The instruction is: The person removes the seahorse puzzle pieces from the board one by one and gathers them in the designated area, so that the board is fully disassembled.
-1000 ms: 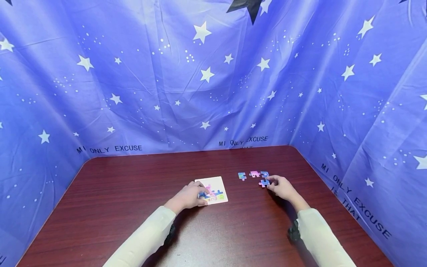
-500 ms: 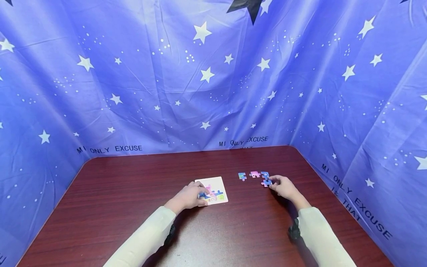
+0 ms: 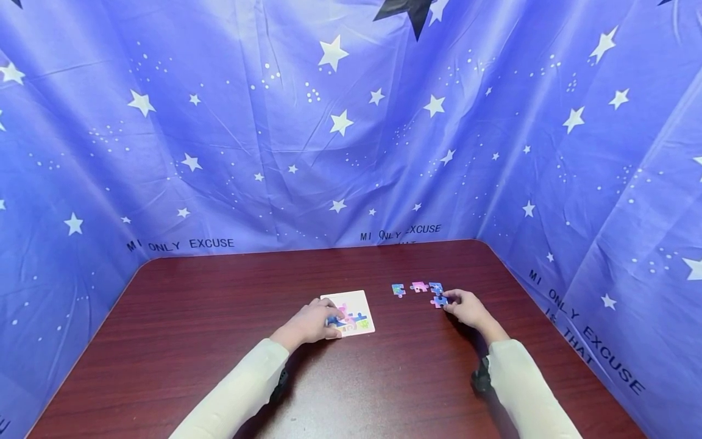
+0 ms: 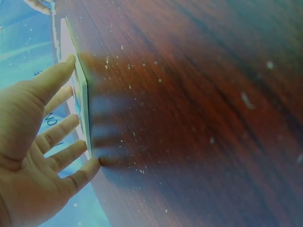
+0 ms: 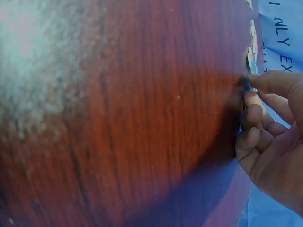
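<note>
In the head view my left hand [image 3: 312, 321] rests on the near left part of a white puzzle board [image 3: 358, 299]. In the left wrist view its thumb and spread fingertips touch the board's surface and edge. Pink, blue and green picture pieces lie on the board, partly hidden by the fingers. To the right, my right hand [image 3: 466, 308] pinches the edge of a blue jigsaw piece [image 3: 439, 302] at the table with thumb and index finger. That piece sits against another blue jigsaw piece [image 3: 436, 287] just behind it; whether they interlock I cannot tell.
A pink jigsaw piece [image 3: 419, 286] and a blue-green jigsaw piece [image 3: 398, 290] lie left of the two blue ones. All are on a dark red wooden table [image 3: 219, 305]. A blue starry curtain [image 3: 247, 152] hangs behind and along the sides.
The right hand has slid the blue jigsaw piece slightly to the right, nearly in line with the blue one behind it. My left hand and the board have stayed in place.
</note>
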A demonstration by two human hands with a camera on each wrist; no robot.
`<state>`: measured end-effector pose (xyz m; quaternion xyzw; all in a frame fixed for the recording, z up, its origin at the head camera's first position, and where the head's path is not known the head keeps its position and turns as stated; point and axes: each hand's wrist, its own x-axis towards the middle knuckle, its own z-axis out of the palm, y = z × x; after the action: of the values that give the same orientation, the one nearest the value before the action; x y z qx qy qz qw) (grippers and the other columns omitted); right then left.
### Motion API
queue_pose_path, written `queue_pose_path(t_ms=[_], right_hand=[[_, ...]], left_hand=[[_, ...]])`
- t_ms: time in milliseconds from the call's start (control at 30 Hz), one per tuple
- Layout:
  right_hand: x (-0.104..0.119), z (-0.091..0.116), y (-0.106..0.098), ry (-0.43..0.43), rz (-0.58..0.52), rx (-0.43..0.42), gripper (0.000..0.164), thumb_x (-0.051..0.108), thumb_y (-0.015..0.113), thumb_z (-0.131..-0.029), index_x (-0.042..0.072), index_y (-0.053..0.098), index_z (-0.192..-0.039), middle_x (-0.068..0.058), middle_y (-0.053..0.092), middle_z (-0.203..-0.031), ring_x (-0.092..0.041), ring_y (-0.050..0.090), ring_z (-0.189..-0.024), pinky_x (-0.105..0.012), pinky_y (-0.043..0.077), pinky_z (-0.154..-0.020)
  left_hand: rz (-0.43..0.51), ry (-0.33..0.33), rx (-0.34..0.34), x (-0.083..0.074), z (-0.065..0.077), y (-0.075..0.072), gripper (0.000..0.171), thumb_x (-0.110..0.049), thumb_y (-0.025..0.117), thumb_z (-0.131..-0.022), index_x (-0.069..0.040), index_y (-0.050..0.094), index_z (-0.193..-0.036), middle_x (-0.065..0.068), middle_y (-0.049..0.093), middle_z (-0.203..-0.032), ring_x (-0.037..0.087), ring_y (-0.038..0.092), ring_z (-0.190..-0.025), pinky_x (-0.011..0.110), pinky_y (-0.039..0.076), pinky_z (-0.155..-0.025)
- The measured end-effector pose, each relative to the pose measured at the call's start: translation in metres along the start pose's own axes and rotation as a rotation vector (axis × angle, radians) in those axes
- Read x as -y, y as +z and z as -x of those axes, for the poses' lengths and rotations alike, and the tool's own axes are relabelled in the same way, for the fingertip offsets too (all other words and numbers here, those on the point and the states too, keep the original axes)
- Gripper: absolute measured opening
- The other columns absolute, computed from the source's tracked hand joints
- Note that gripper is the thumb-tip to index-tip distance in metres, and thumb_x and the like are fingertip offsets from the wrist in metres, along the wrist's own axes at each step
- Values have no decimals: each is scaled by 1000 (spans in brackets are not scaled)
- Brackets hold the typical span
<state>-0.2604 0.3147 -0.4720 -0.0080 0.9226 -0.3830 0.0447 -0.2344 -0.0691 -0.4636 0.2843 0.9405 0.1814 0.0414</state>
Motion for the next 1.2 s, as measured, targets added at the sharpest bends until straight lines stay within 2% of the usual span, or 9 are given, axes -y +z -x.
queue_pose_path(t_ms=[533, 1200], right_hand=[[-2, -3, 1, 11, -31, 16, 37, 2, 57, -85, -9, 54, -121, 1, 40, -65, -10, 42, -54, -23, 41, -49], [-4, -6, -2, 37, -23, 16, 39, 3, 58, -84, -7, 54, -122, 0, 43, -63, -12, 43, -49, -26, 40, -46]], left_hand=[[13, -17, 12, 1, 1, 0, 37, -31, 73, -79, -17, 67, -112, 6, 57, -117, 26, 50, -107, 50, 42, -90], [-1, -25, 17, 1, -2, 1, 36, -32, 73, -80, -18, 67, -112, 5, 57, -118, 25, 49, -108, 48, 42, -91]])
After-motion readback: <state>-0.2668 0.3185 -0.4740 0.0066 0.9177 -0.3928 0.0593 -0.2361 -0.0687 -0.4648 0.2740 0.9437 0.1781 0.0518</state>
